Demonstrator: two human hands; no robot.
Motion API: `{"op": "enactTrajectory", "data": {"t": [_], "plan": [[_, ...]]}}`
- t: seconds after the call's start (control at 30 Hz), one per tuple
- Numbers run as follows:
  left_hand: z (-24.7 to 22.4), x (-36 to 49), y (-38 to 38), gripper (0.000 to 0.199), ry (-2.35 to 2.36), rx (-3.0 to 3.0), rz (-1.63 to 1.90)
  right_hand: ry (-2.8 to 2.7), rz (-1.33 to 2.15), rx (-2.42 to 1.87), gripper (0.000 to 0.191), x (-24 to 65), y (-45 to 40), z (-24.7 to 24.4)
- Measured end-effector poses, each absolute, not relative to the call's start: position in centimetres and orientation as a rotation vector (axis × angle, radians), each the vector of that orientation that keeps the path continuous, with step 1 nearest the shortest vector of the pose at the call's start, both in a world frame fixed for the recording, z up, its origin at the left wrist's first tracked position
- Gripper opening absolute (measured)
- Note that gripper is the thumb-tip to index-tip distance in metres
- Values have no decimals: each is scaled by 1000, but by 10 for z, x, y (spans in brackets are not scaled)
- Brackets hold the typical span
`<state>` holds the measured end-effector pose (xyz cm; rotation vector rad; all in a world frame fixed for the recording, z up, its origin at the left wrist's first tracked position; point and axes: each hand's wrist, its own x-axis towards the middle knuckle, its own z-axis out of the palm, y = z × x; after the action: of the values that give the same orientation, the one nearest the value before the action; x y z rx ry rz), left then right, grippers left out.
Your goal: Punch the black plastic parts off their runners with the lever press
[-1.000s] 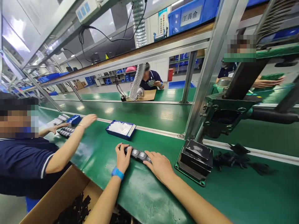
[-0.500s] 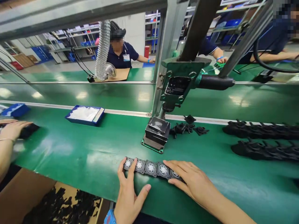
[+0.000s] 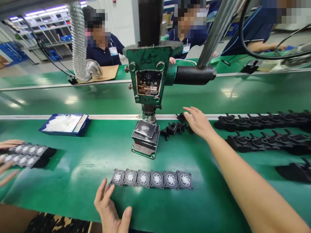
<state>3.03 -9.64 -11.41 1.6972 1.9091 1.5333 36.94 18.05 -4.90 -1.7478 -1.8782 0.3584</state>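
Observation:
A straight row of several square black plates [image 3: 156,179], each with a white swirl emblem, lies on the green bench. Just in front of the row's left end is my left hand [image 3: 109,207], fingers apart and holding nothing; its fingertips are close to the end plate, and I cannot tell if they touch it. My right hand [image 3: 198,122] reaches out flat with fingers stretched, at the right side of a small heap of black plastic parts [image 3: 173,128]. It partly covers some of those parts, and nothing shows in its grip.
A green hand press [image 3: 150,71] stands behind the row, above a metal block [image 3: 145,134]. Black parts [image 3: 264,140] line up at the right. A blue tray [image 3: 82,126] holds white material. At the left, another person's hands [image 3: 7,171] touch similar plates [image 3: 26,155]. Co-workers sit opposite.
Both hands have come off the row of plates. My right hand has moved back to the small black parts, my left a little leftward and nearer me. The view has shifted.

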Motion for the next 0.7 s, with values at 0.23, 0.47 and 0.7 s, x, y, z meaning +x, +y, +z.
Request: {"op": "enactTrajectory", "data": {"t": [0.23, 0.47, 0.7], "plan": [[-129, 14, -86, 54, 1780, 1932, 1634, -1953, 554, -1645, 55, 359, 179, -69], [-135, 13, -89, 53, 1837, 1888, 1577, -1837, 518, -1646, 49, 363, 92, -58], [-102, 39, -83, 44, 1603, 2359, 1446, -1941, 522, -1639, 41, 380, 49, -55]]}}
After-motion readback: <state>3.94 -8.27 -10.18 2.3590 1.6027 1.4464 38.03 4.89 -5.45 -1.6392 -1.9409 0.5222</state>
